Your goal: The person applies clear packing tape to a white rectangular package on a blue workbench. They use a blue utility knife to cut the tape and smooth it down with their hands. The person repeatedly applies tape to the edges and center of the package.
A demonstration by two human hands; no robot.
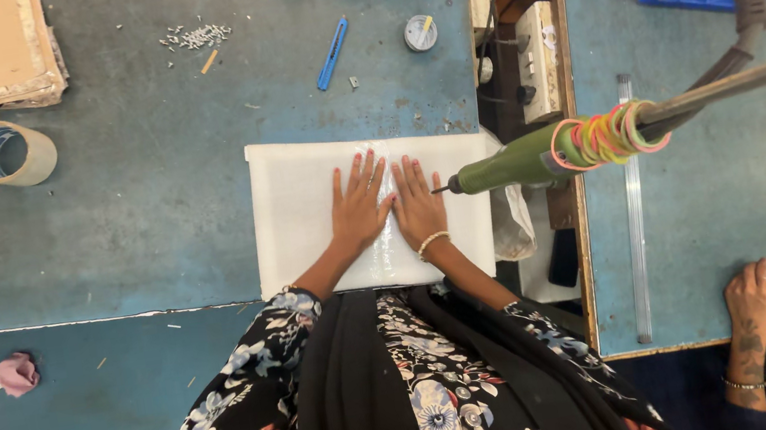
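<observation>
Evidently light, stiff white foam slab at bench near edge, film-wrapped, likely slippery; left hand, right hand pressed flat, fingers spread, nothing held; best gripped by side edges.

Black floral sleeves; beaded bracelet on right wrist

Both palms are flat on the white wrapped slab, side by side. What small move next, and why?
Probably sweep the left hand and right hand apart toward the edges of the white slab. Both lie flat at its middle, where the clear film looks wrinkled and shiny, so pressing outward should flatten it.
</observation>
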